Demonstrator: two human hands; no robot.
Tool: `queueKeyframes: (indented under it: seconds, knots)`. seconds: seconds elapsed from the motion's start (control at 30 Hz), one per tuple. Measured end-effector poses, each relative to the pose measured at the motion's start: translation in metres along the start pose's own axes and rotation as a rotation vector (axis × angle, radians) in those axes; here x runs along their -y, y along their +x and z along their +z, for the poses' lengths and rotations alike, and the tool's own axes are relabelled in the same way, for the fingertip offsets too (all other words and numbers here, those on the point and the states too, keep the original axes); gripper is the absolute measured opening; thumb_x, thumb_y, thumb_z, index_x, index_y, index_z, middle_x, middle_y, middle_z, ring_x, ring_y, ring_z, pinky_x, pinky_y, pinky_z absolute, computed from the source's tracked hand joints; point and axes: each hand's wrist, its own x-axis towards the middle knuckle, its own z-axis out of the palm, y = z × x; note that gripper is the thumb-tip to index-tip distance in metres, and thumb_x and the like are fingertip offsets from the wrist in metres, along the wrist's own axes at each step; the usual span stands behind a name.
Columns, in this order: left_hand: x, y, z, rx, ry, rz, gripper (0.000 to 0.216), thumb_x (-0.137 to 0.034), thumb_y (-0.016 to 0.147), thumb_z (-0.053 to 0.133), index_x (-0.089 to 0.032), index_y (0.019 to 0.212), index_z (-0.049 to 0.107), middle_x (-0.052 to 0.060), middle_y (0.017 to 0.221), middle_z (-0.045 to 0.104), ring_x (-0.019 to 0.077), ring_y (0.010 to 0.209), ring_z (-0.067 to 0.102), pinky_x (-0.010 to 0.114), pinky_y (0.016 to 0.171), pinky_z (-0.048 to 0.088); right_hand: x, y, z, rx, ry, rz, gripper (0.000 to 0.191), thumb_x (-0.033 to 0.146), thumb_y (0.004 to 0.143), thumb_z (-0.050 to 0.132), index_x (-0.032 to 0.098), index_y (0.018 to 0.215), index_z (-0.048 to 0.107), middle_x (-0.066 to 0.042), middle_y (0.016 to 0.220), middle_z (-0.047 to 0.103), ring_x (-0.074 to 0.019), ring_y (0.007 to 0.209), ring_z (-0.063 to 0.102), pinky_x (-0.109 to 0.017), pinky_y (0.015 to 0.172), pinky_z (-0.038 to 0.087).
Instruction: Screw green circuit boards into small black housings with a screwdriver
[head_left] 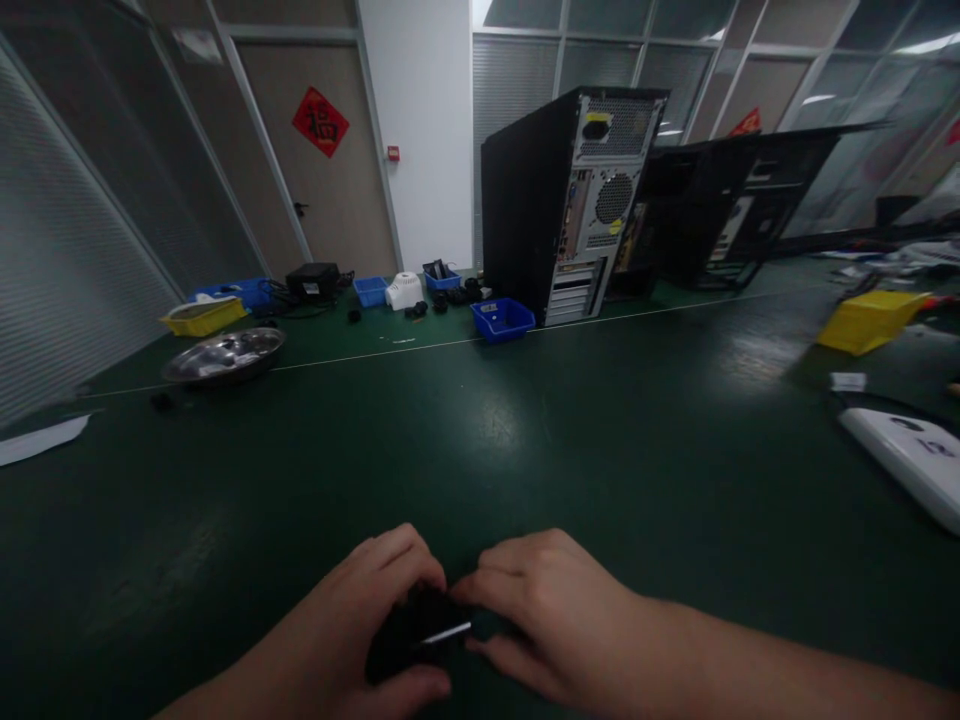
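Note:
Low in the head view, my left hand (375, 610) curls around a small black object (409, 625), its fingers over the far side and its thumb on the near side. A thin bright metal-like strip (448, 632) shows on the object, pointing to the right. My right hand (540, 610) closes in from the other side, with its fingertips at the object's right end and its thumb below. Between the hands the object is dark and partly hidden, so its exact kind cannot be made out. Both hands are just over the green tabletop (480, 470).
Black computer cases (525, 210) stand at the back right. A blue bin (504, 322) sits before them. At the left are a metal bowl (225, 355) and a yellow tray (206, 317). A yellow bin (870, 320) and a white device (911, 455) lie on the right.

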Motion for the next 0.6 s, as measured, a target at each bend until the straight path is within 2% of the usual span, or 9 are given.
queueKeyframes:
  seconds: [0.13, 0.23, 0.33, 0.43, 0.53, 0.6]
  knots:
    - [0.006, 0.002, -0.002, -0.123, -0.199, 0.029, 0.026, -0.019, 0.076, 0.070, -0.020, 0.101, 0.064, 0.000, 0.090, 0.058, 0.0187, 0.079, 0.056, 0.030, 0.072, 0.045, -0.007, -0.001, 0.004, -0.093, -0.026, 0.086, 0.023, 0.019, 0.083, 0.060, 0.017, 0.106, 0.066, -0.006, 0.088, 0.070, -0.0199, 0.076, 0.065, -0.027, 0.065, 0.044]
    - [0.007, 0.004, -0.002, -0.105, -0.413, -0.034, 0.031, -0.023, 0.078, 0.072, -0.020, 0.107, 0.063, -0.002, 0.081, 0.059, 0.0170, 0.074, 0.057, 0.028, 0.069, 0.046, -0.013, -0.001, 0.005, -0.232, 0.082, 0.141, 0.021, 0.014, 0.085, 0.058, 0.018, 0.103, 0.067, -0.005, 0.088, 0.070, -0.0177, 0.077, 0.065, -0.026, 0.066, 0.045]
    - [0.009, 0.004, -0.001, -0.090, -0.504, -0.047, 0.033, -0.022, 0.079, 0.072, -0.020, 0.110, 0.061, -0.003, 0.078, 0.060, 0.0155, 0.071, 0.057, 0.026, 0.066, 0.046, -0.013, 0.000, 0.001, -0.305, 0.191, 0.160, 0.015, 0.014, 0.088, 0.056, 0.017, 0.098, 0.068, -0.003, 0.085, 0.067, -0.0148, 0.074, 0.063, -0.024, 0.066, 0.046]
    - [0.013, 0.004, -0.001, -0.099, -0.538, -0.059, 0.033, -0.021, 0.081, 0.071, -0.019, 0.111, 0.059, -0.002, 0.082, 0.062, 0.0149, 0.073, 0.058, 0.026, 0.066, 0.046, -0.009, 0.001, -0.005, -0.210, 0.225, 0.131, 0.013, 0.020, 0.088, 0.063, 0.018, 0.099, 0.068, -0.002, 0.088, 0.065, -0.0146, 0.076, 0.062, -0.023, 0.067, 0.046]
    - [0.018, 0.006, -0.002, -0.116, -0.600, -0.060, 0.031, -0.021, 0.081, 0.071, -0.018, 0.109, 0.059, -0.001, 0.085, 0.064, 0.0158, 0.077, 0.060, 0.028, 0.070, 0.048, -0.006, 0.000, -0.012, -0.067, 0.221, 0.083, 0.028, 0.031, 0.081, 0.074, 0.020, 0.106, 0.067, -0.002, 0.097, 0.062, -0.0164, 0.082, 0.062, -0.025, 0.070, 0.048]
    - [0.021, 0.007, -0.003, -0.131, -0.664, -0.057, 0.033, -0.019, 0.081, 0.071, -0.018, 0.111, 0.059, 0.001, 0.089, 0.066, 0.0168, 0.080, 0.062, 0.030, 0.074, 0.050, -0.004, -0.001, -0.015, -0.022, 0.203, 0.077, 0.036, 0.033, 0.077, 0.078, 0.021, 0.108, 0.066, -0.003, 0.102, 0.061, -0.0180, 0.086, 0.062, -0.026, 0.075, 0.050]
